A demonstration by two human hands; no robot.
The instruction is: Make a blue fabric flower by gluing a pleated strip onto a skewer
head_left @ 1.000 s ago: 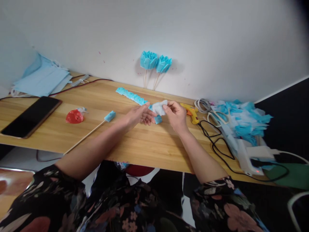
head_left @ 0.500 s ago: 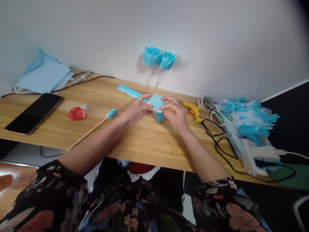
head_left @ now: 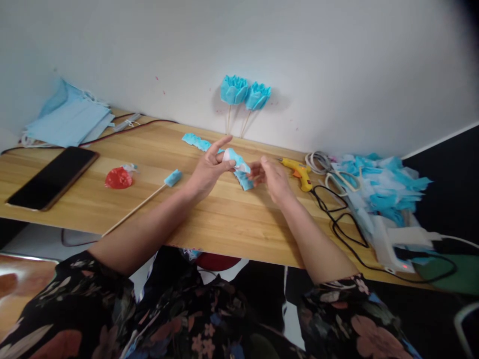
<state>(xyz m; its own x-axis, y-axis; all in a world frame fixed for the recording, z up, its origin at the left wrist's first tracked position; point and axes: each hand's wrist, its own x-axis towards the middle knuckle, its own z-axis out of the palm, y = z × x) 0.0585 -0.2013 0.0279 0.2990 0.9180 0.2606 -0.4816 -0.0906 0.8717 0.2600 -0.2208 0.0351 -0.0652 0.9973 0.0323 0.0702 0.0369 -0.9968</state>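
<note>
My left hand (head_left: 212,169) pinches a small blue and white fabric piece (head_left: 237,160) between thumb and fingers, its index finger pointing up. Just right of the piece is my right hand (head_left: 272,178), fingers apart and curved, near the piece's lower edge. Under and behind my hands, a row of blue crinkled pieces (head_left: 196,141) lies on the wooden table (head_left: 224,219). To the left rests a thin stick (head_left: 134,209) with a blue rolled tip (head_left: 173,177).
Two blue fabric flowers (head_left: 234,89) on sticks lean on the wall. At right are a yellow glue gun (head_left: 301,172), scissors (head_left: 342,182), blue scraps (head_left: 389,179) and a power strip (head_left: 391,249). At left are a phone (head_left: 54,177), masks (head_left: 71,117) and a red item (head_left: 119,178).
My right hand has let go of the blue piece and opened beside it. The piece, now only in my left hand, is tilted and folded, showing more white.
</note>
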